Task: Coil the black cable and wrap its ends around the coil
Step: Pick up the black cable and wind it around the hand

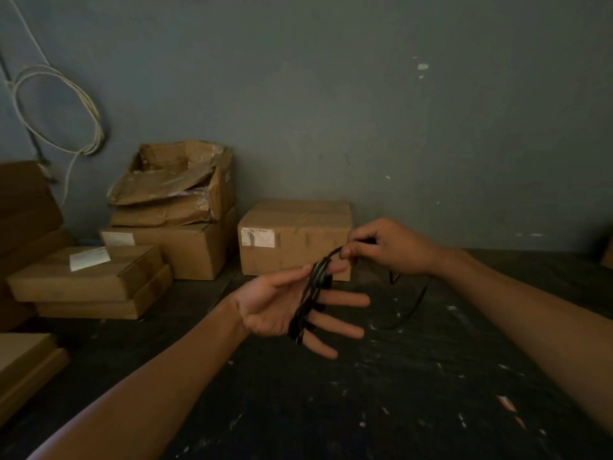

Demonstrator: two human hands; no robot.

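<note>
R grip (381, 247) pinches black cable (306, 303) coiled on splayed L hand (282, 307); dark scuffed table (414, 376), boxes (295, 240), grey wall.

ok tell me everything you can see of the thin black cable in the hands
The thin black cable looks like a slim, flexible rubbery cord. Several loops are wound across the open left hand, around its spread fingers, bunched into a narrow band. From the top of that band, one strand runs up to the right hand, which pinches it. Loose cable hangs below the right hand and curves down toward the dark, paint-flecked table. Its ends cannot be made out.
</note>
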